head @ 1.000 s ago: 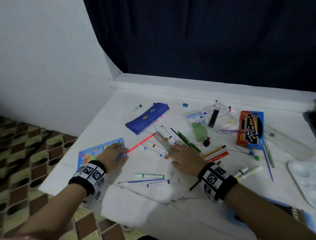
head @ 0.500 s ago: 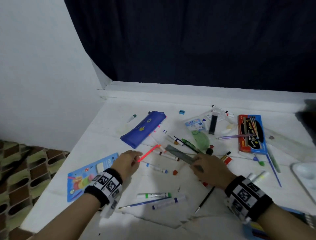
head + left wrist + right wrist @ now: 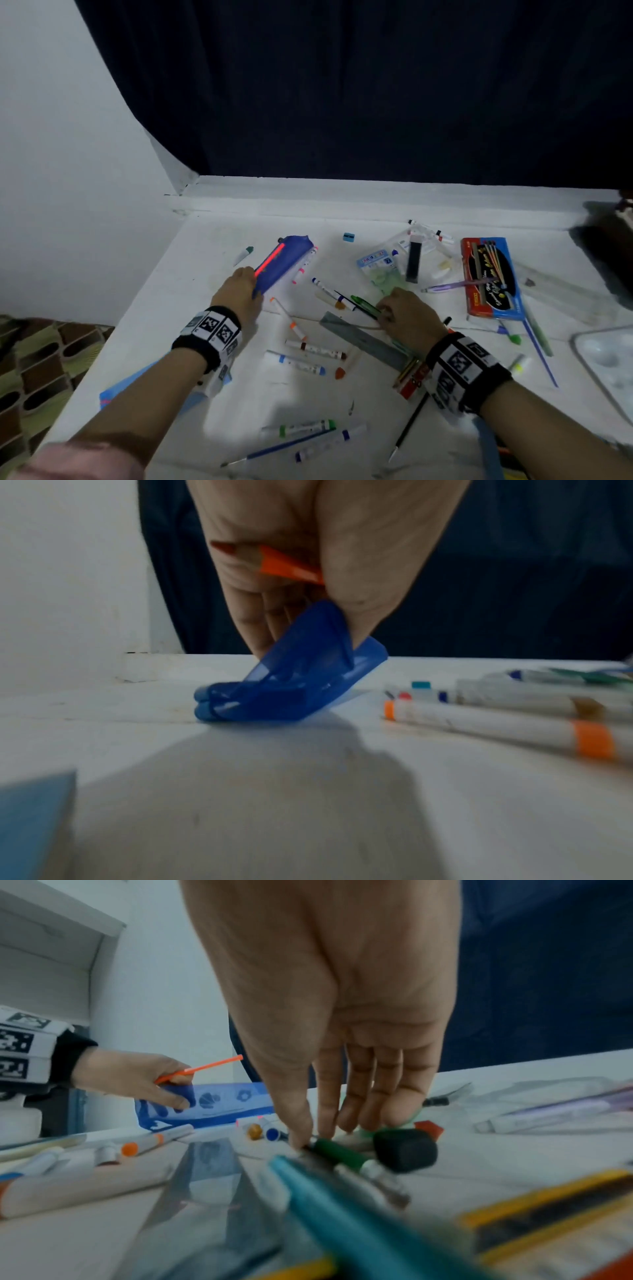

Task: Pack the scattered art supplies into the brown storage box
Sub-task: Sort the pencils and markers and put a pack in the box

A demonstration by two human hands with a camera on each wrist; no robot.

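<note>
On the white table [image 3: 212, 274] my left hand [image 3: 253, 284] holds an orange pencil [image 3: 269, 258] and pinches the near end of the blue pencil pouch [image 3: 287, 260]. The left wrist view shows the pencil [image 3: 287, 564] across the palm, with thumb and fingers of the left hand [image 3: 308, 645] lifting the pouch's [image 3: 298, 674] edge. My right hand [image 3: 383, 308] sits at mid table, fingertips closed on the end of a green pen [image 3: 364, 303]. In the right wrist view the right hand's [image 3: 315, 1137] thumb and index meet on that green pen [image 3: 339, 1153].
A grey ruler [image 3: 363, 339] and several markers [image 3: 315, 349] lie between my hands. A red and blue pencil box [image 3: 489, 274] and a white palette [image 3: 606, 363] lie on the right. A blue booklet [image 3: 113, 394] overhangs the front left edge. A dark blurred shape [image 3: 609, 246] sits far right.
My left hand carried the orange pencil forward from beside the blue booklet and took hold of the pouch. My right hand left the ruler and closed on the green pen.
</note>
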